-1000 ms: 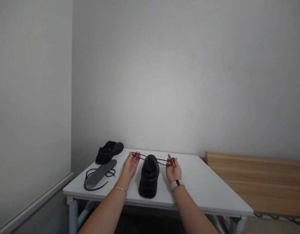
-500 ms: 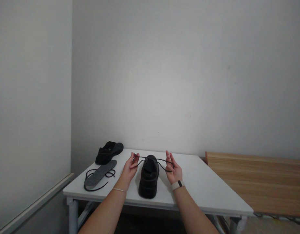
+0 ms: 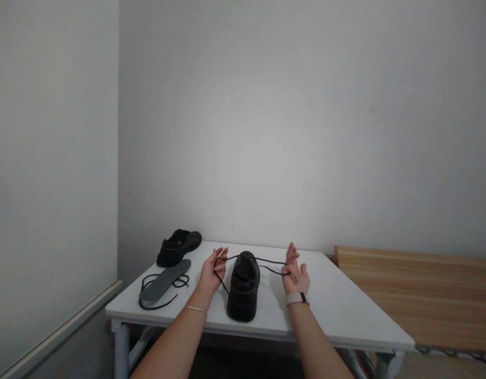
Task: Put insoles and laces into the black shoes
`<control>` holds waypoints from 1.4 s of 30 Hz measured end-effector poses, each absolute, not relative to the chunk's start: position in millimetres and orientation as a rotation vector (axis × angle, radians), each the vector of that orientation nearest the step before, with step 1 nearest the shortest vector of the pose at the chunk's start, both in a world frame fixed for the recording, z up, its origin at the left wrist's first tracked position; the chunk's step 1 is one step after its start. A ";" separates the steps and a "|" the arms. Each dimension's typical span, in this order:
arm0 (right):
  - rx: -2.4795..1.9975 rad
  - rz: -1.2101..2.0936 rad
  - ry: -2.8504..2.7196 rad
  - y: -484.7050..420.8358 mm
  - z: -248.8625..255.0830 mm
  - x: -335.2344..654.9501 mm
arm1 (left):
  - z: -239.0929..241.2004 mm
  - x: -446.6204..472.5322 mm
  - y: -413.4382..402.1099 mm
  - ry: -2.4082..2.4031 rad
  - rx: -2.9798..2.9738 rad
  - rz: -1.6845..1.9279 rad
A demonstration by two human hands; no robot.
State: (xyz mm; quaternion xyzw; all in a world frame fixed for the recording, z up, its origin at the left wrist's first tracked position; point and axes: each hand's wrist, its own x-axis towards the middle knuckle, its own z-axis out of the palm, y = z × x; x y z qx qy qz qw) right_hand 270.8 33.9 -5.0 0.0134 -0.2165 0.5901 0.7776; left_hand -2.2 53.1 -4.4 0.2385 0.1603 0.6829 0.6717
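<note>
A black shoe (image 3: 243, 300) stands upright on the white table, its heel toward me. Black shoelace (image 3: 271, 261) runs out from both sides of its upper part. To the left of the shoe, my left hand (image 3: 214, 269) pinches the lace, and a strand hangs down from its fingers toward the shoe's side. My right hand (image 3: 295, 273), palm up on the right, has the lace between its fingers, with two strands stretched from there to the shoe. Both hands are above the tabletop and apart from the shoe itself.
A second black shoe (image 3: 178, 247) sits at the table's back left corner. In front of it a grey insole (image 3: 164, 284) lies over a loose black lace (image 3: 159, 306). The white table (image 3: 337, 305) stands against the wall; a wooden board (image 3: 416, 295) is to its right.
My right hand has moved right, away from the shoe, drawing its lace strands longer and straighter. My left hand has stayed nearly in place, and its lower strand now droops lower.
</note>
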 end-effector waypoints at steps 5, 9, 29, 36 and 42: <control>-0.085 1.196 -0.561 35.5 -5.3 281.3 | -9.8 6.3 60.9 0.523 0.642 1.546; -0.340 1.218 -0.750 49.2 -13.9 260.0 | -17.7 14.2 63.9 0.684 0.768 1.533; -0.951 0.815 -1.397 84.2 -45.5 223.4 | -22.0 25.2 62.8 0.927 1.399 1.493; -0.973 0.798 -1.428 78.7 -40.2 221.1 | -24.8 26.7 71.2 0.971 1.454 1.538; -0.953 0.666 -1.402 79.7 -35.6 216.3 | -30.3 25.2 79.0 1.021 1.474 1.569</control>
